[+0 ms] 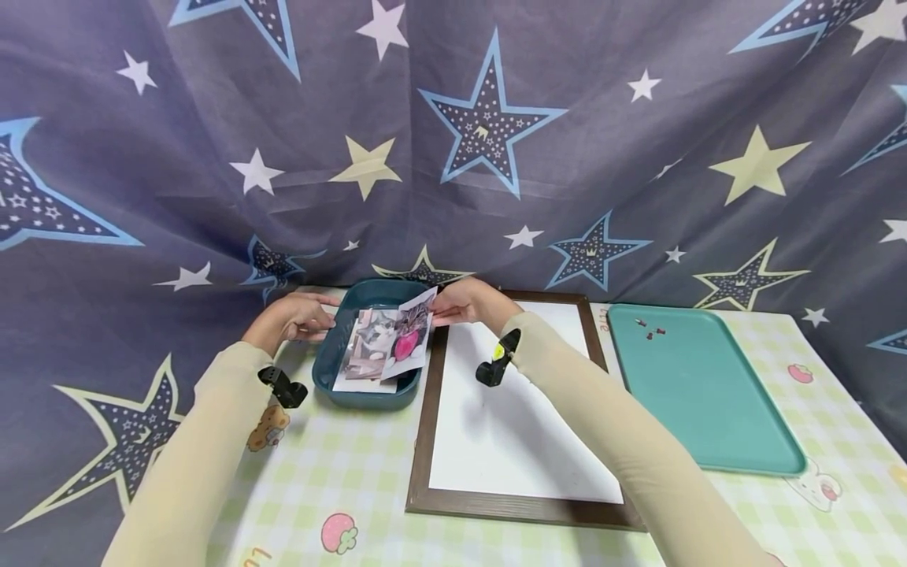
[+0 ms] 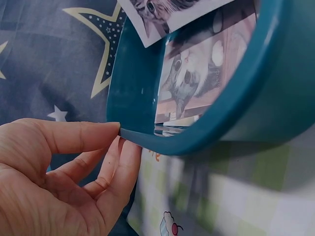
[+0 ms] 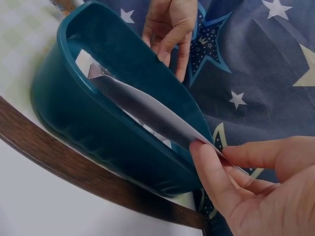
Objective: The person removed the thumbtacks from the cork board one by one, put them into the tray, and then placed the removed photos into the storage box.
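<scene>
A dark teal plastic basin [image 1: 375, 400] stands at the back left of the table, with several cat photos [image 1: 364, 350] lying in it. My left hand [image 1: 301, 319] pinches the basin's left rim between thumb and fingers, as the left wrist view shows up close. Between the thumb and fingers of my right hand [image 1: 457, 303] is the edge of one cat photo [image 1: 411, 335] with a bright pink patch. That photo is tilted up over the basin's right side, its lower corner still above the other photos. In the right wrist view its pale back [image 3: 147, 108] shows.
Right of the basin lies a white board [image 1: 524, 425] with a brown wooden frame [image 1: 524, 508], partly under my right arm. A green tray [image 1: 716, 402] farther right holds several small red pins [image 1: 650, 335]. A starry curtain [image 1: 453, 220] hangs behind the table.
</scene>
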